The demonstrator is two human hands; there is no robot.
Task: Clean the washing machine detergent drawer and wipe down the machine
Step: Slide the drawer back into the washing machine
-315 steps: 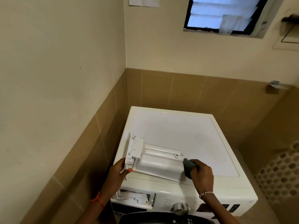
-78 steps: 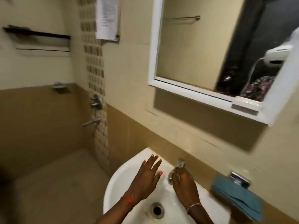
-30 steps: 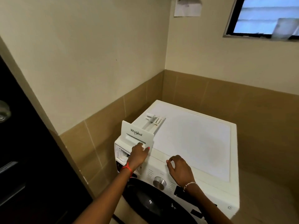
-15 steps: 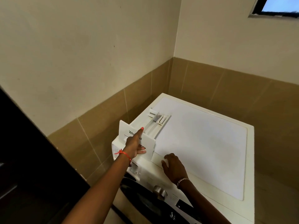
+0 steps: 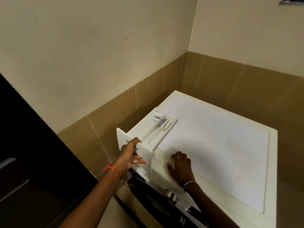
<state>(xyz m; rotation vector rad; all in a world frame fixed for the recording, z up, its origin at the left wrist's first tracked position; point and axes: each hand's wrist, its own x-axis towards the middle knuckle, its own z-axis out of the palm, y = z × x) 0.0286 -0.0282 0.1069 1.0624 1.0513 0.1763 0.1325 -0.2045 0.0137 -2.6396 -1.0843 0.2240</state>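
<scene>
Far left: dark door (image 5: 24, 162), from the left edge down to the bottom. Behind it, cream wall (image 5: 98, 46) over a band of brown tiles (image 5: 115, 120), both turning the room corner at upper right.

Left of centre: left hand (image 5: 130, 155) reaching in from below, red thread (image 5: 112, 169) round the wrist. Fingers laid fairly straight up a white front panel (image 5: 148, 152), tips at its top edge; thumb spread across the lower face. Pressed flat against the panel, not wrapped round it; nothing else in the hand.

Detergent drawer (image 5: 153, 137), white, owner of that panel: resting along the left edge of the washing machine (image 5: 222, 145) top, body pointing toward the back wall, panel upright at the front-left corner. Part of a printed brand name legible beside the fingers. Small grey insert (image 5: 160, 123) near the drawer's rear end.

Centre: right hand (image 5: 181, 167) palm-down on the front edge of the machine top, just beside the panel, apart from it. Fingers loosely bent, tips on the white surface, holding nothing. Beaded bracelet (image 5: 189, 183) on the wrist.

Below the right wrist: silver dial (image 5: 171, 195) on the control strip; dark door glass (image 5: 148, 199) left of and below it.

Top right corner: sliver of window frame (image 5: 291, 0).
</scene>
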